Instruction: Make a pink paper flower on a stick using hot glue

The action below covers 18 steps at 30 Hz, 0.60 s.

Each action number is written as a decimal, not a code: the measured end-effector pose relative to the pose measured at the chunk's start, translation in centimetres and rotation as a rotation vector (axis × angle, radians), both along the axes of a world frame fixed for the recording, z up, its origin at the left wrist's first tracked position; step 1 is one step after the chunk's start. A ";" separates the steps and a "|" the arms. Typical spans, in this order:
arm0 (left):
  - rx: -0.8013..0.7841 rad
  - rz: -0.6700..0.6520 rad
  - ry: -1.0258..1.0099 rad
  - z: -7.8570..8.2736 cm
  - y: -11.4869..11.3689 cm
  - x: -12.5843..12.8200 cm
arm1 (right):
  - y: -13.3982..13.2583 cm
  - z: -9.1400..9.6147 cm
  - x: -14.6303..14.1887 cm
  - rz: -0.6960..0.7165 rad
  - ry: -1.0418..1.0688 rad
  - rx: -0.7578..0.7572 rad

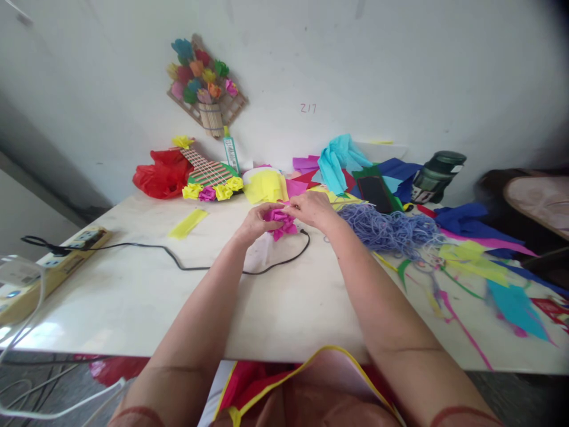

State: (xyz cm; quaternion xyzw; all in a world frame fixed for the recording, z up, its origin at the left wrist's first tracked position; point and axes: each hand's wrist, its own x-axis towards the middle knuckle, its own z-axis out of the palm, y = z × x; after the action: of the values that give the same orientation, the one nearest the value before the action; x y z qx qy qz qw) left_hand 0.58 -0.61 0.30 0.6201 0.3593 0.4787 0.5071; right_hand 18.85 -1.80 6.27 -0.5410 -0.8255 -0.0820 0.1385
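A magenta crepe paper flower [283, 224] is held between my two hands over the middle of the table. My left hand [258, 222] grips it from the left side, its fingers closed round the edge. My right hand [311, 209] pinches at the top right of the flower with thumb and forefinger; whatever is in the pinch is too small to make out. Below the flower a clear, whitish object [260, 252] shows, perhaps a glue gun, with a black cord [191, 268] lying close by. Behind my hands lie yellow paper pieces [267, 185].
A power strip [57, 267] with cords lies at the left edge. A striped craft with paper flowers [208, 172] and a red plastic bag [162, 175] stand at the back left. On the right are tangled blue string [391, 231], a phone [373, 191], a green bottle [438, 176] and paper scraps [518, 308].
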 end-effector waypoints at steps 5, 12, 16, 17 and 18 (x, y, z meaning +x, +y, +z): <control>-0.074 -0.039 -0.015 0.2 -0.2 -0.1 | 0.1 0.0 0.1 -0.002 -0.017 0.005; -0.151 -0.056 -0.027 0.3 -0.2 -0.2 | 0.1 0.1 0.2 0.003 -0.023 0.037; -0.153 -0.066 -0.029 0.1 0.0 -0.3 | 0.2 0.1 0.3 0.002 -0.016 0.037; -0.152 -0.068 -0.029 0.0 0.0 -0.3 | 0.2 0.1 0.3 0.003 -0.014 0.039; -0.150 -0.069 -0.030 -0.1 0.0 -0.3 | 0.2 0.2 0.3 0.006 -0.013 0.041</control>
State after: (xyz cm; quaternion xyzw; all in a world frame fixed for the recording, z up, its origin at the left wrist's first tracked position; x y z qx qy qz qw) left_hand 0.29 -0.58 0.25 0.5852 0.3651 0.4418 0.5736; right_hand 19.19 -1.63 6.45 -0.5350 -0.8262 -0.1021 0.1442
